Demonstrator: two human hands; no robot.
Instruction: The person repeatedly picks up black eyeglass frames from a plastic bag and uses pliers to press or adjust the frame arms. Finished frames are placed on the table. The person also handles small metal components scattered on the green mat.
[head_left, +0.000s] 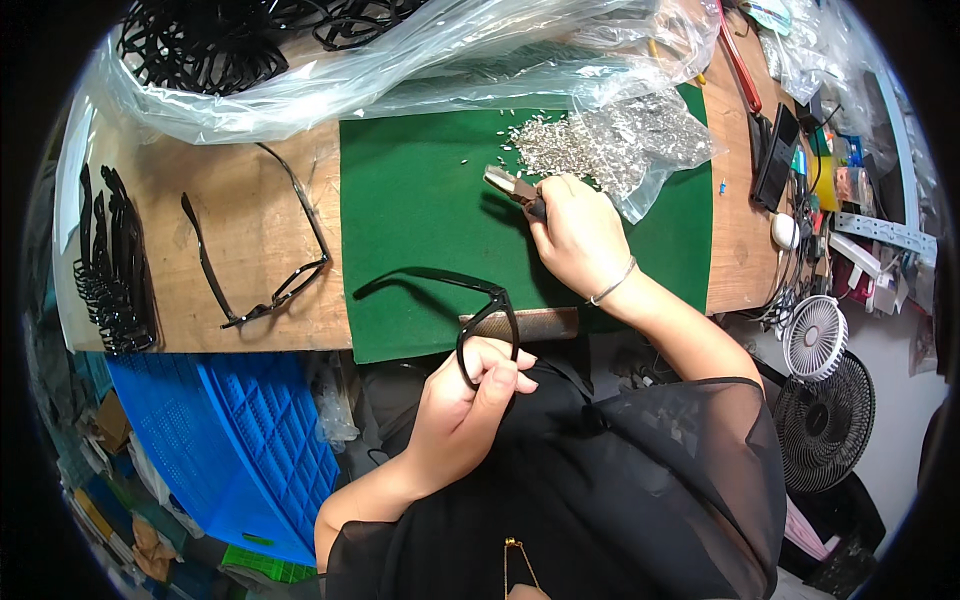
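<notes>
My left hand (465, 405) is closed on a black glasses frame (502, 300), thumb and fingers pinching its rim near the table's front edge. One temple arm of the frame stretches left over the green mat (420, 190). My right hand (582, 228) grips a pair of pliers (513, 184), jaws pointing up and left over the mat. Just beyond the jaws lies a pile of small silvery metal parts (550, 145), partly spilling from a clear plastic bag (650, 140). Whether the jaws hold a part is too small to tell.
Another black glasses frame (265, 308) lies on the wooden table to the left, beside a stack of folded frames (115, 270). Clear plastic sheeting (400, 80) with black frames crosses the back. A phone (776, 160), cables and a white fan (815, 338) are right; a blue crate (220, 440) stands lower left.
</notes>
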